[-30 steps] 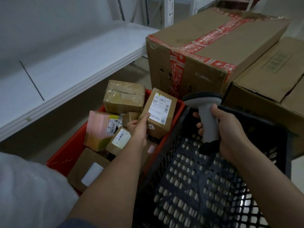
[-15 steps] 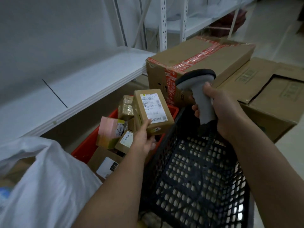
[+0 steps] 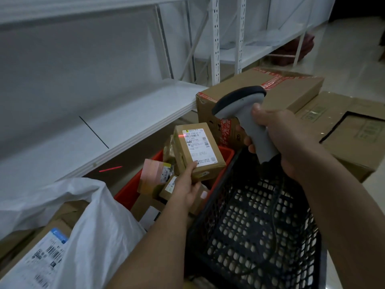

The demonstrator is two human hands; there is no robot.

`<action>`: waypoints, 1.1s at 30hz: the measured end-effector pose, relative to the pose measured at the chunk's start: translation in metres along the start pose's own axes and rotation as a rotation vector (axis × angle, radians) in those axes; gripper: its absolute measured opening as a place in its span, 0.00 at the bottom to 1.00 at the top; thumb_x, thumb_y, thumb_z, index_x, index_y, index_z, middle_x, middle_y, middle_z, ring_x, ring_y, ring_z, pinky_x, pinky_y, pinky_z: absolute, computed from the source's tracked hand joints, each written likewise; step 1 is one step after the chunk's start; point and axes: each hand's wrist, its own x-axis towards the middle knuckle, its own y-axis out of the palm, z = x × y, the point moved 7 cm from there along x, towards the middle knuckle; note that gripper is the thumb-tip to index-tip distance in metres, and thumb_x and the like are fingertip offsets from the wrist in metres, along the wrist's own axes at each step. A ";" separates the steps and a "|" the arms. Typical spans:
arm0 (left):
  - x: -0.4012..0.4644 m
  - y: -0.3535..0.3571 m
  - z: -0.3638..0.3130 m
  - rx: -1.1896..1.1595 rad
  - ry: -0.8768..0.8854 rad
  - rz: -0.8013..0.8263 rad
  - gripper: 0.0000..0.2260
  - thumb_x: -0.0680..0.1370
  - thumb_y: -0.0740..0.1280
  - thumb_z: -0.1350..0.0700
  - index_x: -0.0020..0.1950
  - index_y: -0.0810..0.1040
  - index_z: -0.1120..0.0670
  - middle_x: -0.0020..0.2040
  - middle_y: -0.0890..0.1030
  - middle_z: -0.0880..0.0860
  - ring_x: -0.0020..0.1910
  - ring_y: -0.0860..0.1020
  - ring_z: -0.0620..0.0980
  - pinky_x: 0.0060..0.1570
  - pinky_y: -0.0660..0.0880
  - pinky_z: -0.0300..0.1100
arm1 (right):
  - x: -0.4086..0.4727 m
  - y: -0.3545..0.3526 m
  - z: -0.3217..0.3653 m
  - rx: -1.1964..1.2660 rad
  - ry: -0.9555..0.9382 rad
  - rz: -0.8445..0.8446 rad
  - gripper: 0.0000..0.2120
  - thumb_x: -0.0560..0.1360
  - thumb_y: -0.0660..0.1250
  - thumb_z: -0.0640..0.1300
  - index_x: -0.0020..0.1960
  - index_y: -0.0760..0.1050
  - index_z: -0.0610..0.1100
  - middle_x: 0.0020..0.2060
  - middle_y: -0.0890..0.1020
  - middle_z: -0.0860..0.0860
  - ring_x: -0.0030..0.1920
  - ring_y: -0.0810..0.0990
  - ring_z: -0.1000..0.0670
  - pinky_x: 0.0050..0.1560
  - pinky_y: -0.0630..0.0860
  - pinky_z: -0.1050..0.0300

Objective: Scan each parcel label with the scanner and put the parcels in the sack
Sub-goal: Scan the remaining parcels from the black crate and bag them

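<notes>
The left hand (image 3: 185, 187) grips the near end of a small cardboard parcel (image 3: 198, 151), holding it label-up above the red crate (image 3: 129, 190) of parcels. The right hand (image 3: 285, 140) is wrapped round the grey handheld scanner (image 3: 245, 113), whose red line touches the label's (image 3: 199, 143) upper left corner. A white sack (image 3: 89, 236) lies at lower left, a labelled box inside.

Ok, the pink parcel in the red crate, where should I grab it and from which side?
Grip the pink parcel across its pink top end, coming down from above. It stands tilted among other boxes in the red crate, so only the upper part is free; its lower sides look hemmed in. The left hand holds a brown parcel and the right hand the scanner, so free the left first.
</notes>
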 end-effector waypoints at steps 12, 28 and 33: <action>-0.001 -0.007 -0.002 -0.056 -0.024 -0.038 0.10 0.73 0.73 0.60 0.49 0.74 0.55 0.53 0.81 0.58 0.59 0.79 0.56 0.65 0.73 0.54 | -0.001 0.007 -0.006 0.126 0.015 0.015 0.12 0.83 0.58 0.46 0.53 0.72 0.36 0.39 0.75 0.44 0.30 0.73 0.52 0.26 0.70 0.65; -0.061 -0.003 -0.048 0.081 0.172 -0.067 0.31 0.68 0.78 0.51 0.67 0.70 0.54 0.55 0.82 0.55 0.54 0.81 0.51 0.57 0.79 0.49 | -0.037 0.035 -0.013 0.187 0.154 0.016 0.16 0.84 0.55 0.47 0.42 0.71 0.39 0.35 0.70 0.46 0.33 0.67 0.52 0.33 0.66 0.60; -0.127 -0.029 -0.118 0.306 0.369 -0.101 0.52 0.49 0.81 0.36 0.67 0.66 0.51 0.59 0.79 0.53 0.56 0.80 0.52 0.56 0.79 0.50 | -0.058 0.043 -0.018 0.148 0.140 -0.023 0.16 0.82 0.59 0.50 0.56 0.75 0.37 0.40 0.78 0.46 0.38 0.76 0.50 0.43 0.73 0.56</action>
